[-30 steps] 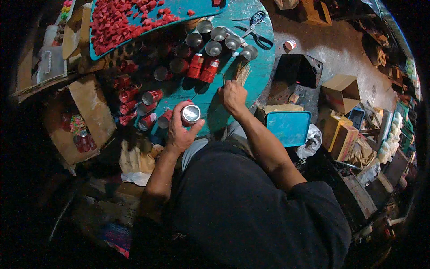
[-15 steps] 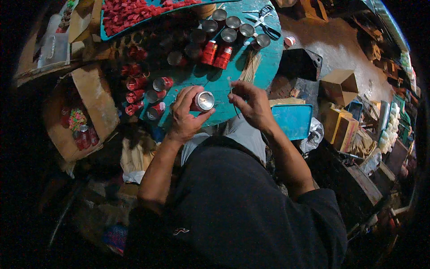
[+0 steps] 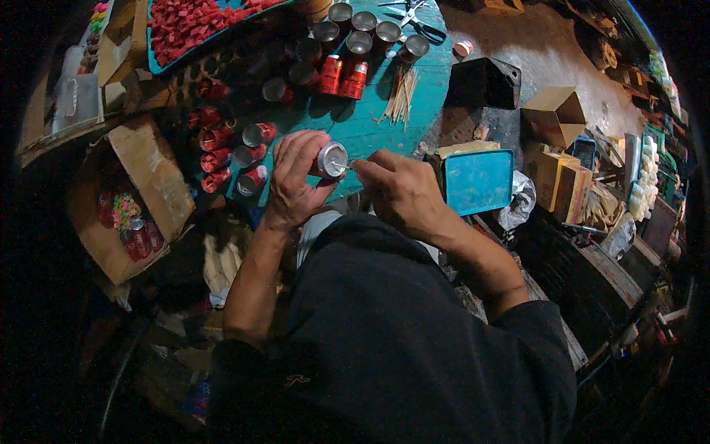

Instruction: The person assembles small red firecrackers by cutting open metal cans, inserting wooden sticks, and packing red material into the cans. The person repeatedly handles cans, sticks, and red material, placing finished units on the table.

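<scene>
the left hand (image 3: 296, 177) is wrapped around a small red tube (image 3: 330, 160), its silver end turned up toward the camera, held just above the near edge of the teal bench (image 3: 370, 126); the right hand (image 3: 403, 194) pinches a thin stick (image 3: 342, 166) whose tip touches the middle of that silver end; a second ago the right hand was out on the bench by the stick pile (image 3: 401, 100) while the left held the tube alone; half a second ago the two hands were closing in, and now stick and tube meet, so the picking-up looks finished and the stick seems to be going into the tube's end; whether it has gone in at all i cannot tell; on the bench beyond stand more tubes (image 3: 342, 76), some red, some showing only dark open tops; scissors (image 3: 414, 18) lie at the far edge; a tray of red bits (image 3: 192, 26) sits far left; a cardboard box (image 3: 140, 192) is left of the bench, a teal tin (image 3: 479, 181) right.
</scene>
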{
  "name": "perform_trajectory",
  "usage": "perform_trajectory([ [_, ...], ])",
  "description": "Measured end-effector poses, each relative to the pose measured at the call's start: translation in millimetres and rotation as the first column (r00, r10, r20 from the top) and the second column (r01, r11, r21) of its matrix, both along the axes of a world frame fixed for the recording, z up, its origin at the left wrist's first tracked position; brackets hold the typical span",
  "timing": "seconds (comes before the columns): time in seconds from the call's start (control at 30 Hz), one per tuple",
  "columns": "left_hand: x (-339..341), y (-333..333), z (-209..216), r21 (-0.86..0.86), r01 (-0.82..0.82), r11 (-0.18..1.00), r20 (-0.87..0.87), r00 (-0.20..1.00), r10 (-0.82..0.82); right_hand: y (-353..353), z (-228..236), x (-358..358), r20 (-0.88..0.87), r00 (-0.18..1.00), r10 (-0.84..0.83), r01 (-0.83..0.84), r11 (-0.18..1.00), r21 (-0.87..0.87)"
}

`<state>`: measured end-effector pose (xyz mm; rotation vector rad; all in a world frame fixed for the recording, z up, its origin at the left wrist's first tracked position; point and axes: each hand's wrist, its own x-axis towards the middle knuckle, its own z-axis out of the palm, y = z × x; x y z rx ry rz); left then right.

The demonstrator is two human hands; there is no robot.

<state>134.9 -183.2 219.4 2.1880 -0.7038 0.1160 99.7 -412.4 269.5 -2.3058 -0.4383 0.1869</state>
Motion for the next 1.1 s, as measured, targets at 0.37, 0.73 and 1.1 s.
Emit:
perform_trajectory([
  [0.37, 7, -5, -1, 0.056, 0.022, 0.998, 0.073, 0.997, -0.026, -5, -2, 12, -0.037, 0.999, 0.019, -0.024, 0.990, -0.137],
  [0.73, 11, -14, 8, 0.182, -0.006, 0.983, 0.113, 0.993, -0.015, -6, -4, 25, 0.164, 0.975, 0.153, -0.091, 0.938, -0.333],
  [1.1, 5, -14, 14, 0.114, -0.018, 0.993, -0.208, 0.977, 0.042, -21, -11, 33, 0.339, 0.940, 0.043, 0.032, 0.977, -0.213],
])
